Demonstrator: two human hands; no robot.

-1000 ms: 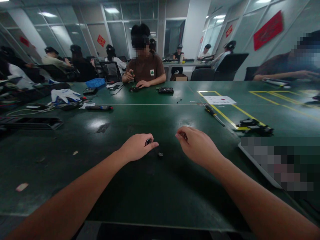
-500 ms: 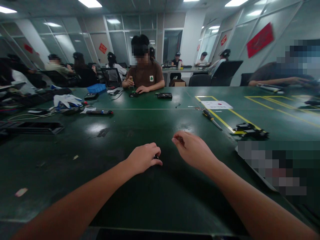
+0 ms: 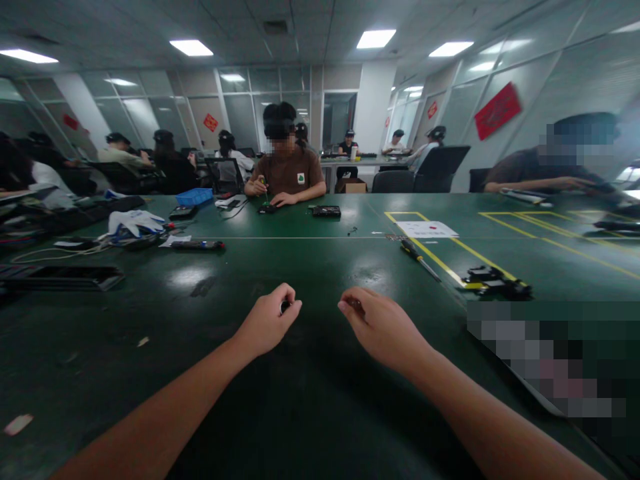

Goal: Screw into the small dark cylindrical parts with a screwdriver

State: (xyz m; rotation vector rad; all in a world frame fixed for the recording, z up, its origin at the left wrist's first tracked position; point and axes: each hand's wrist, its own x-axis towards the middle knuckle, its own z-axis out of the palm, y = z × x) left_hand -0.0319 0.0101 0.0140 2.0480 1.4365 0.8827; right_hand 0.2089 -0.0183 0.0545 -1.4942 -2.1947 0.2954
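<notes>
My left hand (image 3: 265, 321) is held over the green table (image 3: 320, 393), its fingers curled and closed. A small dark thing with a shiny edge (image 3: 285, 306) shows between thumb and fingers, too little of it to name. Across a short gap, my right hand (image 3: 383, 327) is also closed, thumb against the fingertips. Whatever it may hold is hidden inside the curl. To the right of that hand lie a yellow-and-black screwdriver (image 3: 420, 260) and a cluster of black parts (image 3: 495, 283).
A person in a brown shirt (image 3: 290, 173) works across the table. White gloves (image 3: 133, 224), a blue tray (image 3: 195, 196), a dark pen-shaped tool (image 3: 197, 245) and a black frame-like case (image 3: 65, 277) lie to the left. A white printed sheet (image 3: 430, 229) sits farther right.
The view has tilted up. My left hand has shifted slightly left and its thumb has closed toward the fingers. My right hand stays curled in nearly the same place.
</notes>
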